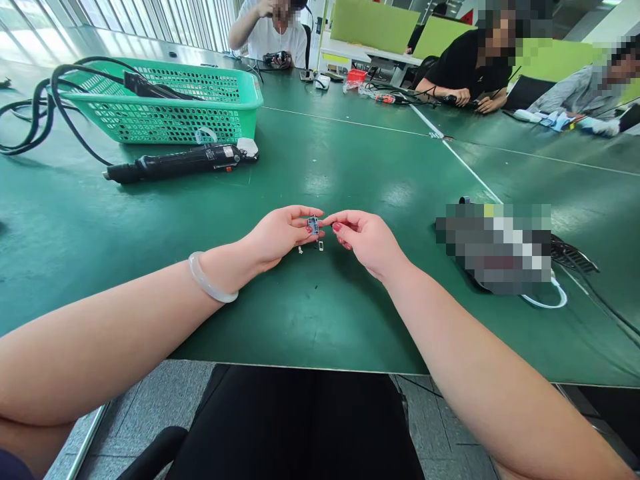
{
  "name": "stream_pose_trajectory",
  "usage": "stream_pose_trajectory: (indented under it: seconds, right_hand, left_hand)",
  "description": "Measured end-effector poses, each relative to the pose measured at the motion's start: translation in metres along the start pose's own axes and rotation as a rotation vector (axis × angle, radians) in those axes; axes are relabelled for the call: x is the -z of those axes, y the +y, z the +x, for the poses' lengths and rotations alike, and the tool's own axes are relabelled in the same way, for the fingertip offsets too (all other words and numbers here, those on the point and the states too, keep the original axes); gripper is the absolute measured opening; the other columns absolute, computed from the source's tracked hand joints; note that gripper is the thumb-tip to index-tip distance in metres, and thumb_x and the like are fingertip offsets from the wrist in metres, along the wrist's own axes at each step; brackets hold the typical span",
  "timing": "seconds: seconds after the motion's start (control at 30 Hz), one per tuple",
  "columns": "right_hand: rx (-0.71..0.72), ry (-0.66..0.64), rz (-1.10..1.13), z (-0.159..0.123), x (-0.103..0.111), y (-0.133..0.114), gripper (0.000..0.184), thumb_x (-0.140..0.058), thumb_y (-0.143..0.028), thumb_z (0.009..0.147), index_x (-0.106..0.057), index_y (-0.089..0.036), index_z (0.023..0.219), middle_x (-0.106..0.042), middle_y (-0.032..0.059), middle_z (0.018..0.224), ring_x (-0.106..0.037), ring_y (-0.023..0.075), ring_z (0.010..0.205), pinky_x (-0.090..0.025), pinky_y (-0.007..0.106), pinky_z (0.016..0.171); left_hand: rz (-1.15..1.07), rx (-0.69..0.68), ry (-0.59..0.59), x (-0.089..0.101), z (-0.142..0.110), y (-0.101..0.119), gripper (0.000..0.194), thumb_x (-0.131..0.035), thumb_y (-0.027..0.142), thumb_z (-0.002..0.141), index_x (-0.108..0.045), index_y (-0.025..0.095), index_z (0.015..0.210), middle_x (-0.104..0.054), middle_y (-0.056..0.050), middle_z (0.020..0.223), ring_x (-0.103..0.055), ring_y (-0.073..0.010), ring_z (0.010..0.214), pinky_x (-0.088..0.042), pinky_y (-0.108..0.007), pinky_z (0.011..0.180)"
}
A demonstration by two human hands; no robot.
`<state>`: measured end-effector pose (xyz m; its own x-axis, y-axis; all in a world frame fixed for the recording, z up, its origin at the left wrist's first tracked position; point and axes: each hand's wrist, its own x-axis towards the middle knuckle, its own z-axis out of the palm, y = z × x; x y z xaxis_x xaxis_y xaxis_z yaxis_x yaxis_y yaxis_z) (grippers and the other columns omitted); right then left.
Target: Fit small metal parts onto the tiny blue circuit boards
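My left hand (280,235) grips a small blue-grey part (313,225) with fine detail, pinched between thumb and fingers just above the green table. My right hand (364,239) is close beside it, index fingertip at the part's right side and thumb bent in against the fingers. Something tiny and dark shows between that thumb and finger, too small to name. Below the fingers lie a small white frame-like piece (321,246) and a small whitish bit (301,250).
A black electric screwdriver (185,162) lies before a green plastic basket (170,120), with black cables at left. A blurred-out device (495,253) with cables lies on the right. The green table (310,327) ends near my lap. Several people sit across it.
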<state>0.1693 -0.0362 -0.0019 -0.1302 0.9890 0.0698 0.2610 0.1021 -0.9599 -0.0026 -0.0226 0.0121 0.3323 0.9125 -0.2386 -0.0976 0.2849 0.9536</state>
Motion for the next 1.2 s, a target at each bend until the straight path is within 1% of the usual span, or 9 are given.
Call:
stream_pose_trajectory:
  seconds: [0.07,0.13,0.2,0.33,0.47,0.57,0.83,1.03,1.2]
  right_hand:
    - [-0.024,0.008,0.111,0.0008,-0.0007,0.0006,0.013,-0.065,-0.027,0.076,-0.069,-0.017,0.085,-0.059,-0.0016,0.067,-0.046,0.0074,0.057,-0.037,0.024,0.055]
    - [-0.066,0.011,0.208,0.0019,-0.0007,0.0015,0.02,-0.074,-0.032,0.068,-0.068,-0.017,0.081,-0.064,0.0012,0.073,-0.051,0.0086,0.061,-0.04,0.024,0.055]
    - [-0.115,0.017,0.272,0.0028,-0.0003,0.0022,0.029,-0.08,-0.037,0.061,-0.068,-0.016,0.077,-0.066,0.0027,0.073,-0.052,0.0092,0.06,-0.039,0.024,0.053]
    - [-0.206,0.055,0.351,0.0028,-0.0003,0.0012,0.039,-0.086,-0.043,0.05,-0.069,-0.014,0.072,-0.065,0.0038,0.069,-0.045,0.0072,0.054,-0.032,0.024,0.047]
    - [-0.261,0.079,0.431,0.0016,-0.002,-0.0016,0.043,-0.089,-0.044,0.043,-0.069,-0.014,0.067,-0.061,0.0022,0.064,-0.035,0.0053,0.051,-0.023,0.024,0.045]
    - [-0.277,0.067,0.46,0.001,-0.0037,-0.0021,0.043,-0.089,-0.043,0.042,-0.069,-0.015,0.068,-0.058,0.0012,0.063,-0.032,0.0053,0.052,-0.02,0.024,0.045]
    - [-0.265,0.058,0.459,0.0001,-0.0081,-0.0017,0.041,-0.088,-0.044,0.043,-0.068,-0.016,0.066,-0.044,-0.0038,0.056,-0.027,0.0057,0.052,-0.016,0.025,0.047]
    - [-0.23,0.061,0.463,-0.0001,-0.009,-0.0027,0.039,-0.086,-0.045,0.047,-0.067,-0.017,0.067,-0.049,-0.0028,0.059,-0.027,0.006,0.052,-0.018,0.026,0.047]
    - [-0.223,0.084,0.459,-0.0005,-0.01,-0.0039,0.038,-0.086,-0.042,0.048,-0.066,-0.016,0.066,-0.053,-0.0018,0.061,-0.028,0.0051,0.051,-0.017,0.025,0.046]
  left_hand:
    - [0.019,-0.019,-0.024,0.0001,-0.0004,-0.0008,0.03,-0.056,-0.002,0.077,-0.06,0.012,0.104,-0.071,-0.007,0.09,-0.067,-0.0147,0.091,-0.047,-0.036,0.096]
    - [0.041,-0.046,-0.039,0.0006,-0.0004,-0.0017,0.033,-0.06,0.001,0.076,-0.06,0.012,0.107,-0.072,-0.008,0.093,-0.067,-0.0161,0.092,-0.047,-0.036,0.094]
    - [0.068,-0.07,-0.057,0.0012,-0.0003,-0.0028,0.037,-0.063,0.004,0.075,-0.059,0.012,0.111,-0.072,-0.009,0.096,-0.067,-0.017,0.093,-0.047,-0.037,0.091]
    - [0.12,-0.122,-0.114,0.0014,-0.0002,-0.0045,0.035,-0.066,0.008,0.074,-0.062,0.012,0.109,-0.071,-0.01,0.101,-0.065,-0.0182,0.095,-0.047,-0.036,0.089]
    - [0.195,-0.169,-0.088,-0.0005,-0.0016,-0.0045,0.033,-0.07,0.015,0.073,-0.064,0.014,0.106,-0.07,-0.009,0.101,-0.064,-0.0162,0.085,-0.047,-0.036,0.083]
    - [0.221,-0.188,-0.059,-0.0014,-0.0027,-0.0046,0.032,-0.071,0.016,0.073,-0.065,0.015,0.104,-0.069,-0.008,0.102,-0.063,-0.0147,0.081,-0.047,-0.035,0.08]
    - [0.206,-0.22,-0.064,0.0021,-0.0018,-0.0063,0.032,-0.072,0.018,0.071,-0.067,0.018,0.103,-0.069,-0.006,0.099,-0.063,-0.0141,0.077,-0.047,-0.035,0.078]
    - [0.184,-0.224,-0.063,0.0009,-0.0022,-0.0054,0.03,-0.072,0.015,0.071,-0.068,0.017,0.1,-0.069,-0.006,0.097,-0.063,-0.0141,0.076,-0.048,-0.035,0.08]
    - [0.182,-0.2,-0.094,0.0035,0.0015,-0.0073,0.032,-0.071,0.018,0.074,-0.068,0.017,0.105,-0.069,-0.006,0.096,-0.064,-0.0154,0.08,-0.048,-0.035,0.079]
